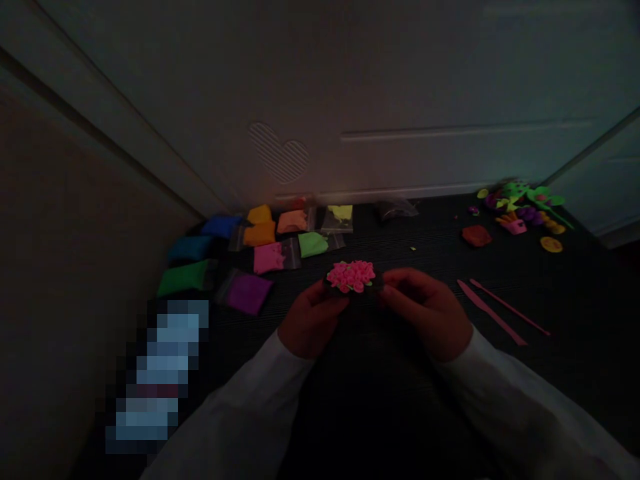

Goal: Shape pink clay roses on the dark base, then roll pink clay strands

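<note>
We hold one pink clay flower cluster (351, 276) between our two hands.
Our left hand (311, 320) and right hand (425, 313) pinch its edges above the dark mat (575, 293); eleven clay packets (275, 256) lie beyond, two pink tools (493, 312) rightward.

Dark ribbed mat (400, 373) with coloured clay packets (270, 257), pink modelling tools (493, 312), clay figures (520, 213).

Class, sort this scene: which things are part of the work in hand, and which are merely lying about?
In hand:
left hand
right hand
pink clay flower piece, held between both

Lying about:
clay packets
pink modelling tools
finished clay figures
red clay lump
</note>
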The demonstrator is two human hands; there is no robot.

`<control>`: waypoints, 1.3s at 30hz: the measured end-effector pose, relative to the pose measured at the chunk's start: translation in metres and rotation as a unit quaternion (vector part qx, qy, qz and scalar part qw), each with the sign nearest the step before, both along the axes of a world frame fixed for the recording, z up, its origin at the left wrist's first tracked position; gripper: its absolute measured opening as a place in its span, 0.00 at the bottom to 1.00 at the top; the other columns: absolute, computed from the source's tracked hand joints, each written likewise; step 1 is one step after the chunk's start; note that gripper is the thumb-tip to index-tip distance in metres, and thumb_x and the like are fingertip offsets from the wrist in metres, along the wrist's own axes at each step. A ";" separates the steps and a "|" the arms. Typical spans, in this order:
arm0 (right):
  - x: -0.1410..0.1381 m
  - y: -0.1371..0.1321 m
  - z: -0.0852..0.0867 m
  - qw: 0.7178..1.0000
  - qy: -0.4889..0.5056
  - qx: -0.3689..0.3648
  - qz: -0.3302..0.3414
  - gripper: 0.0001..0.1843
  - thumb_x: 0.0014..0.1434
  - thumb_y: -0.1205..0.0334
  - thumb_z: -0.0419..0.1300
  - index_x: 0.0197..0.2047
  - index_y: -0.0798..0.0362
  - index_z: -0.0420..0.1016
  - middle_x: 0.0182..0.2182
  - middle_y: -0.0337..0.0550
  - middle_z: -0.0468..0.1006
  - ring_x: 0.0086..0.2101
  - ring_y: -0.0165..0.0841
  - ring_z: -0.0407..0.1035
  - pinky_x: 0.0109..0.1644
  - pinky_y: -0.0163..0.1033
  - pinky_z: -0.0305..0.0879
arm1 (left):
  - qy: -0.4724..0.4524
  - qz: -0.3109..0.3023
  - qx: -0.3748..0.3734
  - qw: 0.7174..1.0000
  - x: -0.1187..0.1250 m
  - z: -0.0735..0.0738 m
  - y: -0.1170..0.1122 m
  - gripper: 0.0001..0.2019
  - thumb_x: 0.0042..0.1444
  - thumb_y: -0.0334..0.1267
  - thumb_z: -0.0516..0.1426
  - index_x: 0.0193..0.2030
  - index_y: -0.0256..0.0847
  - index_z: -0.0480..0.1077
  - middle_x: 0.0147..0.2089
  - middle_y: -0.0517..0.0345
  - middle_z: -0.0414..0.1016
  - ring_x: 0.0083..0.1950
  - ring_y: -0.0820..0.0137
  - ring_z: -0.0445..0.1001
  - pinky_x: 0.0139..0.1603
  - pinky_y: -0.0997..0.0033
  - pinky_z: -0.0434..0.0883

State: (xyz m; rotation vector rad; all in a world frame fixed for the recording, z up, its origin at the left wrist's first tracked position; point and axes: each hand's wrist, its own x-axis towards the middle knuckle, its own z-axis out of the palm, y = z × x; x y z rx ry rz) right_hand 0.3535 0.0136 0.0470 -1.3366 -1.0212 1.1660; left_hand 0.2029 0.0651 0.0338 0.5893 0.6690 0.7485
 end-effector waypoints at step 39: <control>0.000 -0.005 -0.004 0.981 -0.141 0.132 -0.017 0.09 0.50 0.66 0.56 0.37 0.49 0.68 0.32 0.38 0.71 0.32 0.27 0.66 0.37 0.34 0.64 | 0.087 -0.033 0.093 0.991 -0.007 -0.013 0.001 0.17 0.37 0.33 0.62 0.38 0.40 0.71 0.39 0.55 0.74 0.43 0.64 0.71 0.50 0.61 0.61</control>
